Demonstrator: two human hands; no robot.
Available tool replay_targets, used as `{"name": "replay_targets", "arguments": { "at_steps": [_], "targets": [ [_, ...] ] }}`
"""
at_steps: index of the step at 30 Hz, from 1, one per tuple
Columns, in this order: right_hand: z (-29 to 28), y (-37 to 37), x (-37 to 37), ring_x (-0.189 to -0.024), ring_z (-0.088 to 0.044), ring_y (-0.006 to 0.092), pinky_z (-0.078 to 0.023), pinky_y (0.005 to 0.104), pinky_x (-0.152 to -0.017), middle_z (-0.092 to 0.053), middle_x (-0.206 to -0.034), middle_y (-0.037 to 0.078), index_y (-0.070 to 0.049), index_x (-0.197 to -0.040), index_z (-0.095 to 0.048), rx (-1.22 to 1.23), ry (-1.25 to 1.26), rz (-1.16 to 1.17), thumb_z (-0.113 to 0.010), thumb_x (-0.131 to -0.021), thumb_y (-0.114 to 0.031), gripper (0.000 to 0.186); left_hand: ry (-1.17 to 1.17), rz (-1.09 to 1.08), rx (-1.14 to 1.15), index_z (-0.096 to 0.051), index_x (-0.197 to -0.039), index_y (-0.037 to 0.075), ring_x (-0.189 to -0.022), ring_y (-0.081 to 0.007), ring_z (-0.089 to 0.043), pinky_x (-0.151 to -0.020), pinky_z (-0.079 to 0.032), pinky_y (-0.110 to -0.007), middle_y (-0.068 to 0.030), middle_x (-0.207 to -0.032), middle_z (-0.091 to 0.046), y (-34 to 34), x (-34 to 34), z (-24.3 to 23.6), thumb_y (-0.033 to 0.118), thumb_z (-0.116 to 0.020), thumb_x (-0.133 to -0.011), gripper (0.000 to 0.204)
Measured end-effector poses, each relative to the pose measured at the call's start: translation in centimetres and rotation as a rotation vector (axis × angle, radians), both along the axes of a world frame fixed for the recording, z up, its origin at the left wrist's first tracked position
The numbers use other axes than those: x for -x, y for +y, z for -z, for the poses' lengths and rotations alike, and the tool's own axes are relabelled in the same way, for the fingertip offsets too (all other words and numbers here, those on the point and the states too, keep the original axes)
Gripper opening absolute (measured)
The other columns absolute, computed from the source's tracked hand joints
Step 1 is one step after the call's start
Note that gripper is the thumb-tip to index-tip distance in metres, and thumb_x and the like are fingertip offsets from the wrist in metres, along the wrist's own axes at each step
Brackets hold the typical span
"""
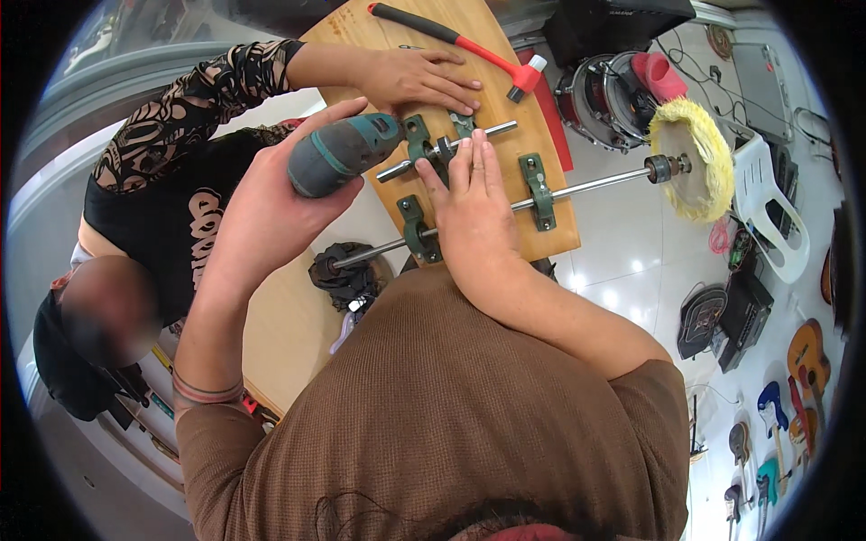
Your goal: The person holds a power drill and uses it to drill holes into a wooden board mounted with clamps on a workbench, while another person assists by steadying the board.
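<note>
My left hand (271, 198) is closed round a dark grey and teal power drill (338, 155), held above the wooden board's left side. My right hand (476, 203) lies flat, fingers stretched, over a short metal shaft (496, 131) and beside a green bearing block (417, 137); the palm hides part of the parts below. Just in front of my right hand runs a long metal shaft (595, 187), passing through a green bearing block (538, 191) and another green bearing block (415, 230). A yellow fluffy buffing wheel (693, 160) sits on its right end.
Across the board (550, 236), a co-worker's hand (419, 79) rests near the far green block. A red and black mallet (460, 43) lies at the far edge. Right of the board are a drum (606, 99), a white plastic chair (767, 194) and several guitars (807, 356).
</note>
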State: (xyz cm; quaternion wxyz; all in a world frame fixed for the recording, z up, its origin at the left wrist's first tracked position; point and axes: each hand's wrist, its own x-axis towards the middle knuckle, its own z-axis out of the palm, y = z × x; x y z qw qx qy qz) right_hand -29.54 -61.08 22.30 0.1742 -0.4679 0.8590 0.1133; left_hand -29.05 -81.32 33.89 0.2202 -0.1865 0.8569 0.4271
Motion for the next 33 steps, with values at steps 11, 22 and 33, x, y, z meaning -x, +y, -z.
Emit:
{"name": "replay_targets", "arguments": {
  "at_steps": [11, 22, 33],
  "targets": [
    [-0.3, 0.1, 0.2, -0.153, -0.035, 0.0458, -0.004, 0.0638, -0.128, -0.043, -0.160, 0.029, -0.013, -0.167, -0.033, -0.010, -0.006, -0.017, -0.040, -0.109, -0.027, 0.060, -0.014, 0.040, 0.056, -0.054, -0.151, 0.004, -0.103, -0.0101, -0.069, -0.099, -0.053, -0.030, -0.0064, -0.111, -0.077, 0.3, 0.6, -0.3, -0.002, -0.070, -0.091, 0.062],
    [-0.1, 0.0, 0.3, -0.153, -0.034, 0.0458, -0.002, 0.0638, -0.128, -0.042, -0.160, 0.029, -0.013, -0.167, -0.032, -0.010, -0.024, -0.010, -0.039, -0.109, -0.027, 0.060, 0.029, 0.016, 0.038, -0.057, -0.147, 0.006, -0.104, -0.0165, -0.071, -0.098, -0.053, -0.031, -0.0111, -0.113, -0.076, 0.1, 0.6, 0.1, 0.002, -0.072, -0.089, 0.060],
    [0.2, 0.0, 0.2, -0.152, -0.036, 0.0459, -0.001, 0.0627, -0.129, -0.044, -0.159, 0.028, -0.014, -0.166, -0.034, 0.005, 0.006, 0.007, -0.039, -0.109, -0.027, 0.059, 0.079, 0.007, 0.028, -0.061, -0.144, 0.009, -0.098, -0.0220, -0.074, -0.093, -0.055, -0.033, -0.0137, -0.110, -0.077, -0.1, 0.4, 0.8, 0.007, -0.074, -0.088, 0.057]
  ]
}}
